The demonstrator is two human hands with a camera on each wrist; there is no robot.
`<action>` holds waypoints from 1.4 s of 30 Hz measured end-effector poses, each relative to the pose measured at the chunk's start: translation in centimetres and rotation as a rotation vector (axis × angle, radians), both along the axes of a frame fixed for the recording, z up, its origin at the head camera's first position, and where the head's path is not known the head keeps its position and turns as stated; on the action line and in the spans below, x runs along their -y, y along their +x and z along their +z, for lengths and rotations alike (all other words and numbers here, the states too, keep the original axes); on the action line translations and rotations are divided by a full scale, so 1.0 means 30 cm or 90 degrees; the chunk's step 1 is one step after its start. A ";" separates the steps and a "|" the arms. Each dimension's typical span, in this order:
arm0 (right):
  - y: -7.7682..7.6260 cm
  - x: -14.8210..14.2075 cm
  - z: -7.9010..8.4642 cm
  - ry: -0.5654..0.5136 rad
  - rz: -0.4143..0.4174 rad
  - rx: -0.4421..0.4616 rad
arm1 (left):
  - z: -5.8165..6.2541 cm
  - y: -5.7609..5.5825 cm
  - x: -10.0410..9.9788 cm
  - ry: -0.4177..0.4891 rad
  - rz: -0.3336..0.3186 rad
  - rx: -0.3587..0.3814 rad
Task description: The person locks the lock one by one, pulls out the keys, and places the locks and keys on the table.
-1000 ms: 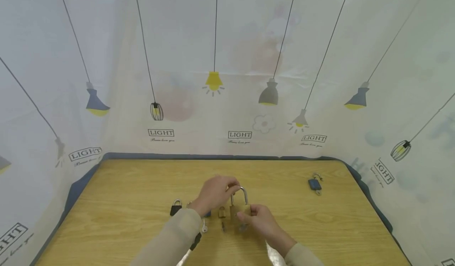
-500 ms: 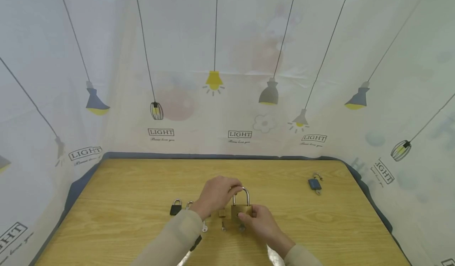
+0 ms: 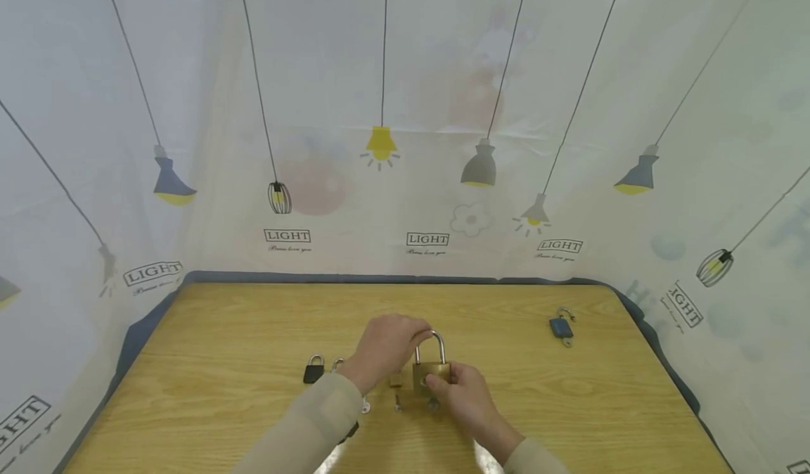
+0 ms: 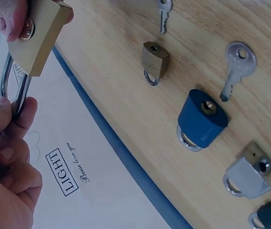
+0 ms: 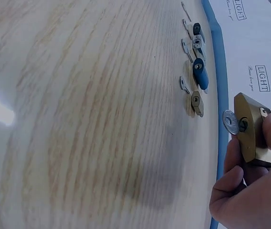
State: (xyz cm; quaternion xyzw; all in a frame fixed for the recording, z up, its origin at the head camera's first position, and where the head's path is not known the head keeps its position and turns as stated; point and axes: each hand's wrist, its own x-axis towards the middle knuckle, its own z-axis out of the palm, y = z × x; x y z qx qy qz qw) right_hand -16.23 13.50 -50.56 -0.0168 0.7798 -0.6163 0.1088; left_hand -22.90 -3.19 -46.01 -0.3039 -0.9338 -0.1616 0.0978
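Observation:
A large brass padlock [image 3: 436,369] is held upright above the table between both hands. My left hand [image 3: 389,346] pinches its steel shackle [image 4: 22,95] near the top of the curve. The padlock's body is gripped by my right hand [image 3: 471,398], with the thumb on its front face. A key [image 5: 233,127] sits in the keyhole underneath. Nearest to the hands on the table are a small brass padlock [image 4: 156,60], a blue padlock [image 4: 197,118], a grey padlock [image 4: 247,175] and a dark padlock [image 3: 313,373]. My left forearm partly hides this row in the head view.
Loose keys, one large [image 4: 238,67] and one small [image 4: 164,20], lie beside the padlocks on the wooden table [image 3: 253,319]. Far right lies another blue padlock [image 3: 560,328] with its shackle swung open and a key at its base. A printed curtain [image 3: 354,73] surrounds the table.
The brass padlock and my left hand have shifted slightly to the right. Both hands keep their hold on it, and the shackle stays in the body.

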 end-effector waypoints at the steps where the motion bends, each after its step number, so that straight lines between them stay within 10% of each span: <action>1: 0.001 0.002 -0.001 0.002 -0.006 0.000 | -0.001 0.001 -0.001 -0.003 -0.001 -0.001; 15: -0.001 -0.007 0.001 0.001 -0.004 -0.005 | 0.010 0.005 -0.007 -0.018 -0.008 -0.005; 26: -0.016 -0.020 0.033 -0.019 0.110 0.033 | 0.021 -0.005 0.011 0.008 -0.006 0.011; 42: -0.014 -0.018 0.010 -0.015 0.080 0.047 | 0.018 0.004 0.006 -0.005 -0.013 0.000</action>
